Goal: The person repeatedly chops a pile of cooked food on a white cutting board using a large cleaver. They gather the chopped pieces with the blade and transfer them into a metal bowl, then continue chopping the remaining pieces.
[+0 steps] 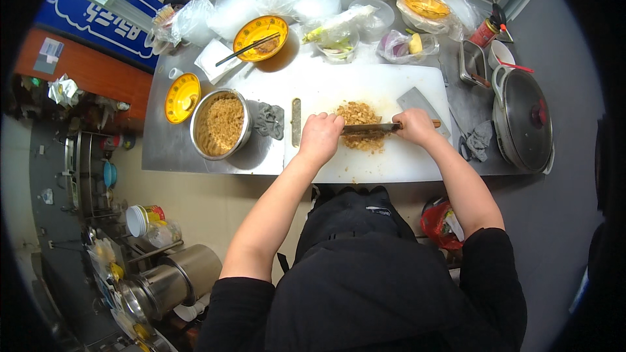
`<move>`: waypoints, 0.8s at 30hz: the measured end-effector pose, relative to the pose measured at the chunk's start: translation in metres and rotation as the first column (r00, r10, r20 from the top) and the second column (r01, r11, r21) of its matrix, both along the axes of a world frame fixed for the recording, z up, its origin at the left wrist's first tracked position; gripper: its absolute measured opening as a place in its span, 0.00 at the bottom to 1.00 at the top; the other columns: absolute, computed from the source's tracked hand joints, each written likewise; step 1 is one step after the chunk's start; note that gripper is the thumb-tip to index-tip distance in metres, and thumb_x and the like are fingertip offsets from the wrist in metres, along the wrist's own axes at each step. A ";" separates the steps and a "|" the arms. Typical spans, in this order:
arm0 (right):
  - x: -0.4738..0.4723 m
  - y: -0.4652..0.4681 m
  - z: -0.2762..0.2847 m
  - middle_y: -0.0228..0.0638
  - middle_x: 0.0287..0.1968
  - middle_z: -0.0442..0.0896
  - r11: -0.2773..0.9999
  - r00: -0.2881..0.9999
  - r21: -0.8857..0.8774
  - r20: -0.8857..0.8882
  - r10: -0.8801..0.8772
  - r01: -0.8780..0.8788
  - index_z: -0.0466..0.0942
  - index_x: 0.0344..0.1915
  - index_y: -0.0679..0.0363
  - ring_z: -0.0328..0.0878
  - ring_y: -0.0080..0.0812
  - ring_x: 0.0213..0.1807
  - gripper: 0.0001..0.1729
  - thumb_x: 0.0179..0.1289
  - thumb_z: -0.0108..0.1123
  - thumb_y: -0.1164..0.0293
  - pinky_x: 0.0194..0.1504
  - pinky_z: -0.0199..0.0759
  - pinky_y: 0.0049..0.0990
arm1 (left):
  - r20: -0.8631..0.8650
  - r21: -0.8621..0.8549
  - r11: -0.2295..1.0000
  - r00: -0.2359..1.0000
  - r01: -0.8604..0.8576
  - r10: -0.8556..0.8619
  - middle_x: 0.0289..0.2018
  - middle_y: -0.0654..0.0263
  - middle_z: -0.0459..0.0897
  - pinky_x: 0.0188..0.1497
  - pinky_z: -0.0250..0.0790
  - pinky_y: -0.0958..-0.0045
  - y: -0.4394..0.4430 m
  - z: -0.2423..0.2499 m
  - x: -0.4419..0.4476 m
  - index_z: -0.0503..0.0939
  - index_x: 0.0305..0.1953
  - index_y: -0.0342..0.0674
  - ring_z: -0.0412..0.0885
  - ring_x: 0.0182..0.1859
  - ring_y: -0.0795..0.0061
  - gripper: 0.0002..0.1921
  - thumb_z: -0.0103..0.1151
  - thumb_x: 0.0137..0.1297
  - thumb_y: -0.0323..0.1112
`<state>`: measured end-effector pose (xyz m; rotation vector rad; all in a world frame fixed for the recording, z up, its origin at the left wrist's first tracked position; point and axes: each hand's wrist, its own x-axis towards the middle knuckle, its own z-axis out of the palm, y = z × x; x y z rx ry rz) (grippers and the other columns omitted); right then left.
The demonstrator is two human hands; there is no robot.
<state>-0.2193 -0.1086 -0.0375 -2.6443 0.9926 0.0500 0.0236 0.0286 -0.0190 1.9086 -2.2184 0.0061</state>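
Note:
On a white cutting board [415,78] lies a pile of chopped light-brown food [359,113]. My right hand [415,126] grips the wooden handle of a cleaver [374,128], whose blade crosses the pile edge down. The fingers of my left hand [321,134] are curled at the blade's far end; the part under them is hidden. A second cleaver [420,102] lies flat on the board, partly behind my right hand. Left of the board, a steel bowl [248,124] holds finely chopped brown food [225,122]. A grey cloth [270,120] is between bowl and board.
Yellow bowls [183,98], one with black chopsticks [248,49], stand at the left and back. Bagged containers and vegetables [337,44] line the back. To the right are a lidded pot [528,120], a steel container [473,61], scissors [464,148] and another grey cloth [480,141].

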 end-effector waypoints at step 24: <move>0.013 0.006 0.007 0.40 0.24 0.81 0.996 0.995 -0.083 -0.098 0.007 -0.015 0.82 0.25 0.53 0.80 0.46 0.31 0.03 0.45 0.64 0.71 0.33 0.74 0.43 | -0.098 -0.097 0.994 0.995 -0.044 0.035 0.26 0.62 0.77 0.37 0.67 0.58 0.020 -0.017 0.004 0.72 0.29 0.41 0.77 0.34 0.59 0.07 0.61 0.56 0.33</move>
